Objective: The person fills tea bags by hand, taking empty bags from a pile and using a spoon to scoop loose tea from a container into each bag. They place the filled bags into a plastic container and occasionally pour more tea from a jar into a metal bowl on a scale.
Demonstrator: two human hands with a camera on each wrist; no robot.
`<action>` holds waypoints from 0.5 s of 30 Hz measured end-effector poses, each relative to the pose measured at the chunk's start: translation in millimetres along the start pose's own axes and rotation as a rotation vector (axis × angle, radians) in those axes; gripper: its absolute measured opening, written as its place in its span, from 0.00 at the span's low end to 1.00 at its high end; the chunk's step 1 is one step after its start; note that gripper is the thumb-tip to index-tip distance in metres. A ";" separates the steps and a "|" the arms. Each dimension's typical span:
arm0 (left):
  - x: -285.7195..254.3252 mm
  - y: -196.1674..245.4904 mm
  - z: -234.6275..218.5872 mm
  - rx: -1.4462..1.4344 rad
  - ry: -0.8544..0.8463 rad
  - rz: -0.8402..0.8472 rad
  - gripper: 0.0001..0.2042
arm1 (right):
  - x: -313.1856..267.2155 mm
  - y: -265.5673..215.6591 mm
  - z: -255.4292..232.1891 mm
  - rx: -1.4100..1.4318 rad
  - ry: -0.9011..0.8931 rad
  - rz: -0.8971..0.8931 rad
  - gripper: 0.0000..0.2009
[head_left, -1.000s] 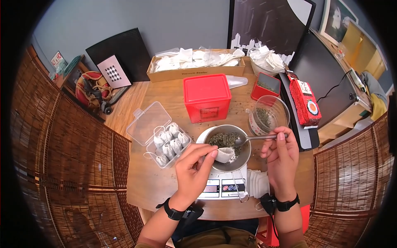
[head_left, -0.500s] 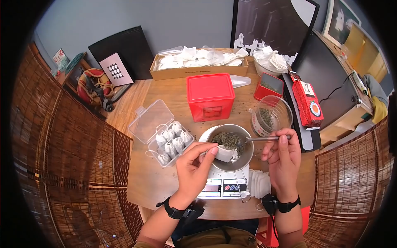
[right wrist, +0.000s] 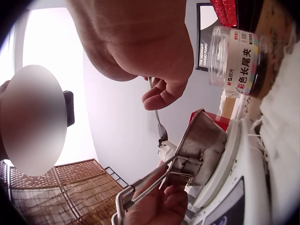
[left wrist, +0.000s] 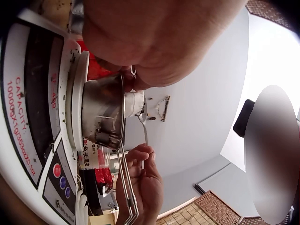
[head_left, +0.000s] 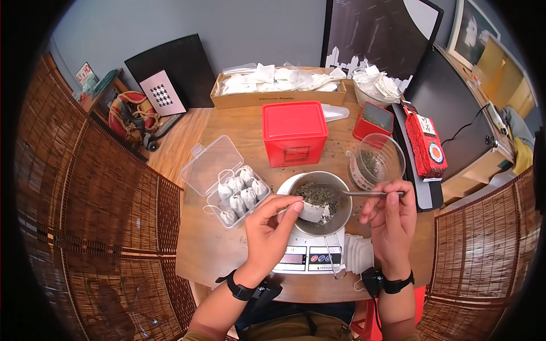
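Note:
In the head view my left hand [head_left: 267, 230] pinches the rim of a small white cloth pouch [head_left: 313, 213] between thumb and fingertips. The pouch is held over a steel pan [head_left: 346, 213] containing dried leaves [head_left: 310, 192]. My right hand [head_left: 392, 221] grips the handle of a metal spoon [head_left: 372, 194], its tip at the pouch's mouth. Dark leaf bits cling to the spoon [right wrist: 162, 132] in the right wrist view, just above the pouch [right wrist: 166, 151]. Beneath the pan is a white kitchen scale [left wrist: 35, 108], and the pan's wire handle [head_left: 335, 258] points towards me.
Left of the pan, an open clear box [head_left: 213, 213] holds several tied white bags. A red canister [head_left: 296, 139] stands behind the pan. Clear jar [head_left: 401, 156] and red tin [head_left: 357, 129] hold leaves at the right. Flat white pouches [head_left: 358, 254] lie beside the scale.
The spoon has tilted and come over the pouch's mouth, with leaves now showing there. Both hands keep their holds. The head view has shifted slightly.

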State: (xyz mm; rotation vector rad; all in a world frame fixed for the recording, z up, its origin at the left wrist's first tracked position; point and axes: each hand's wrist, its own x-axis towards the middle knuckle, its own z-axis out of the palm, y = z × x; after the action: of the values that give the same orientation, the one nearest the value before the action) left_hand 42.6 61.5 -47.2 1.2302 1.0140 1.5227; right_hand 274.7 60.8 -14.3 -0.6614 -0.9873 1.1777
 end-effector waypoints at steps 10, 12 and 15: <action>0.4 0.9 -1.4 -0.007 -0.020 -0.004 0.09 | 0.4 -0.4 0.0 0.005 -0.053 -0.050 0.07; 0.1 1.1 -0.8 -0.016 -0.018 -0.006 0.09 | 0.3 -0.7 0.6 -0.003 -0.057 -0.059 0.07; 0.1 1.3 -1.0 -0.021 -0.018 -0.010 0.09 | 0.8 0.0 0.1 -0.013 -0.069 -0.075 0.07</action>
State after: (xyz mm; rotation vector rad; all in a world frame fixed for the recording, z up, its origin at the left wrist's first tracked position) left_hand 41.4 61.2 -46.1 1.2204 0.9883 1.5086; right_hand 274.8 61.6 -14.1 -0.5919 -1.0696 1.1348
